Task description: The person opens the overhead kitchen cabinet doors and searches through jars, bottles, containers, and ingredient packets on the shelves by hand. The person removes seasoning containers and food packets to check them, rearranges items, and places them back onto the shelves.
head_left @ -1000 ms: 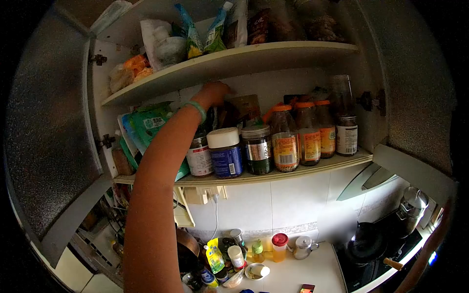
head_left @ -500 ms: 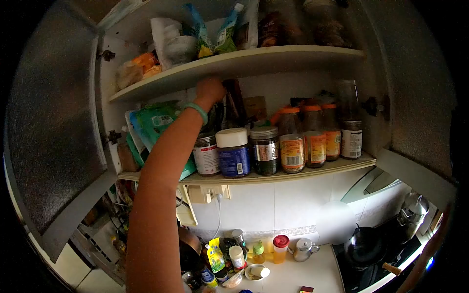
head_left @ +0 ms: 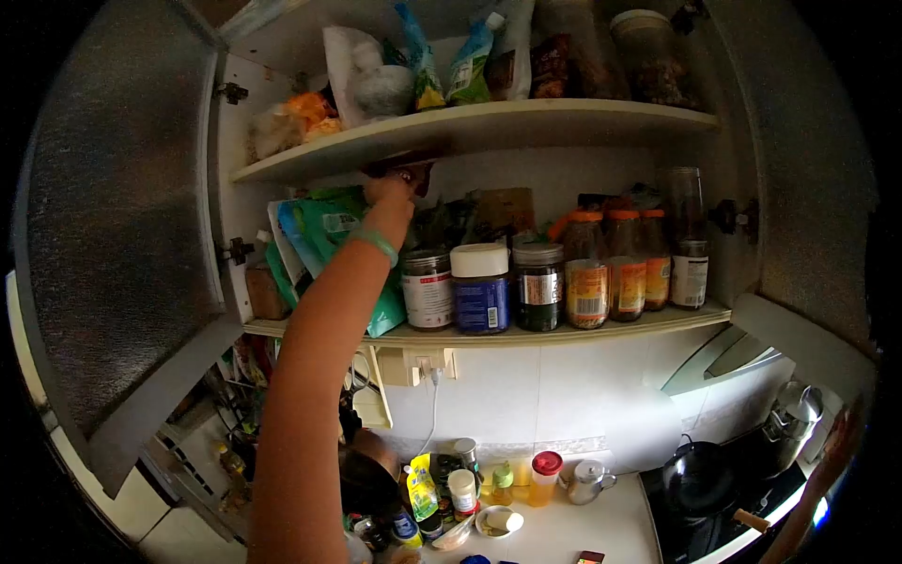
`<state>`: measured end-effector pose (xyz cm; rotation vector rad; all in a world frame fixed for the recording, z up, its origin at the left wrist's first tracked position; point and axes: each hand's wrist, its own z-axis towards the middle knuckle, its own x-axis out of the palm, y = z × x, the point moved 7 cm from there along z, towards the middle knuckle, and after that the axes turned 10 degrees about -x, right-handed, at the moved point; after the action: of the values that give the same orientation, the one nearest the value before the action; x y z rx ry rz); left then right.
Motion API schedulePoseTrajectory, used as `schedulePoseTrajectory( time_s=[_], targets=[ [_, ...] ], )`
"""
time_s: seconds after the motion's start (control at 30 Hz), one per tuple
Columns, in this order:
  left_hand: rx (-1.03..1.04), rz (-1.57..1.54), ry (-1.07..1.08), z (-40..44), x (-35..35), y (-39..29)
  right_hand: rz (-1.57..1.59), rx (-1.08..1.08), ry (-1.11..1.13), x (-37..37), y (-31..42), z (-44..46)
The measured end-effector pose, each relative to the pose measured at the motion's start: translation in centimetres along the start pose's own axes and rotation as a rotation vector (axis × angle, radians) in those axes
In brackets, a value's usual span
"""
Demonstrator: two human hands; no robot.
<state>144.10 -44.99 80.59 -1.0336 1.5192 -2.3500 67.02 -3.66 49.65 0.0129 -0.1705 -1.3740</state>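
My left hand (head_left: 388, 191), with a green bangle (head_left: 376, 246) on its wrist, reaches into the open cabinet just under the upper shelf. Its fingers are closed on a dark brown packet (head_left: 413, 177), partly hidden by shadow and the hand. Below and left of it lean green pouches (head_left: 329, 230). Beneath the hand on the right stand a white-labelled jar (head_left: 428, 296), a blue-labelled jar with a white lid (head_left: 481, 299) and a dark jar (head_left: 538, 291). At the far right, my right hand (head_left: 839, 442) shows dimly by the cabinet door's lower edge; its fingers are unclear.
Orange-lidded jars (head_left: 588, 282) line the lower shelf's right side. Bags and pouches (head_left: 470, 66) fill the upper shelf (head_left: 526, 111). Open doors (head_left: 113, 235) flank the cabinet. On the counter (head_left: 601, 526) below are bottles, a red-lidded jug (head_left: 544, 479), and a wok (head_left: 697, 479) on the stove.
The dark packet, earlier upright right of my left hand, is now tilted up under the upper shelf in its grip. The view has shifted slightly, so the cabinet appears further right.
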Motion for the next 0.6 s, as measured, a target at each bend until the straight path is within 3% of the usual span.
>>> schedulePoseTrajectory(
  time_s=[0.03,0.13,0.23,0.27,0.3,0.37,0.4,0.47,0.53,0.57,0.6],
  targets=[
    [-0.078,-0.201,0.046,-1.7,-0.6,0.3,0.126,0.107,-0.085,-0.1,0.4,0.3],
    [-0.172,-0.473,0.156,-7.1,-2.0,-0.3,0.241,0.263,-0.070,0.8,2.9,0.6],
    [-0.075,-0.487,0.241,-12.6,-4.0,-2.5,0.495,0.240,0.113,2.4,-9.7,-5.0],
    [-0.026,-0.479,0.268,-14.3,-4.7,-3.2,0.499,0.230,0.116,3.2,-8.0,-5.0],
    [0.069,-0.451,0.326,-15.9,-5.4,-4.2,0.573,0.445,0.250,5.3,-4.0,-5.9],
    [0.192,-0.373,0.354,-18.3,-7.1,-5.6,0.643,0.648,0.525,7.3,6.7,-5.9],
    [0.310,-0.285,0.392,-19.7,-7.7,-6.4,0.642,0.637,0.665,8.1,12.6,-4.3],
    [0.363,-0.247,0.456,-22.4,-8.6,-7.1,0.756,0.436,0.741,9.6,21.1,-1.5],
    [0.400,-0.208,0.526,-22.7,-8.9,-6.6,0.925,0.487,0.714,11.2,25.5,0.2],
    [0.437,-0.212,1.017,-23.9,-6.8,-6.5,0.999,0.416,0.691,12.6,27.2,1.3],
    [0.458,-0.221,1.269,-25.5,-5.9,-6.3,1.072,0.344,0.662,14.3,28.7,2.6]
  ],
)
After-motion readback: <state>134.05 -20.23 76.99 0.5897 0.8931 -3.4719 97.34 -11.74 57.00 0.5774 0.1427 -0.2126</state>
